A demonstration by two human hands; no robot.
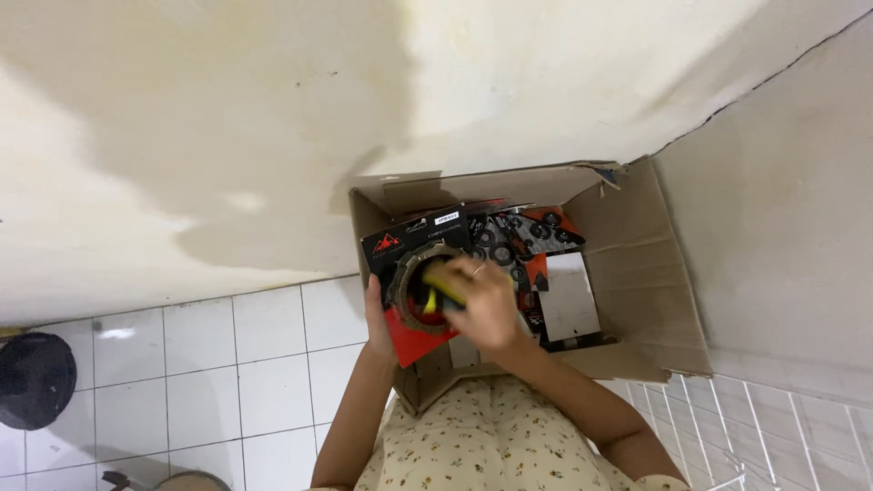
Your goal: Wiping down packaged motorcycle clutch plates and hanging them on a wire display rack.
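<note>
Looking straight down into an open cardboard box (637, 273), flaps folded out, sitting on a white tiled floor (245, 364) right in the corner against a stained cream wall (273, 109). Pretty full in there: several flat black-and-red packs (536, 232) printed with round metal parts, stacked and leaning, plus a plain white carton (571, 295) lying toward the right side of the box.

Left hand (376, 318) wrapped around the left edge of a black-and-red packet (409, 264), held up just over the near-left part of the box, tilted a bit. Ring-shaped disc (414, 282) showing on the front of that packet, brownish with a notched rim. Right hand (482, 305) curled closed over the middle of the packet, gripping something yellow (441, 289) with a dark end; hard to make out what exactly, mostly hidden under the fingers. Ring on one finger of that hand.

Floral cream top (473, 436) at the bottom. Dark round fan base (35, 377) off at the left edge of the floor, well apart from the box.
</note>
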